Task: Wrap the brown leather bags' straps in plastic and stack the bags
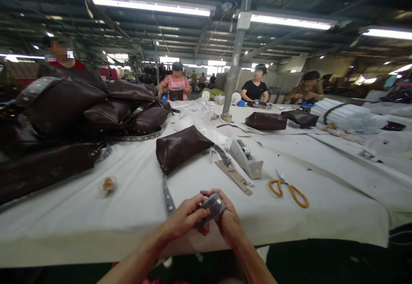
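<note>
Near the table's front edge, my left hand (185, 216) and my right hand (228, 219) are both closed on a dark bag strap (213, 206). The strap looks wrapped in clear film and has a pale round stud near its end. Just beyond my hands lies a dark brown leather bag (183, 148) with a zip along its edge. Another stretch of film-covered strap (168, 196) runs from the bag's left corner down toward my left hand. Whether it is the same strap as the one held is hidden.
Brown bags (74, 103) are heaped at left. A tape dispenser (246, 159), brown strips (234, 176) and orange-handled scissors (288, 188) lie right of the near bag. A grey post (234, 65) rises behind. Several people sit across the white-covered table (135, 206).
</note>
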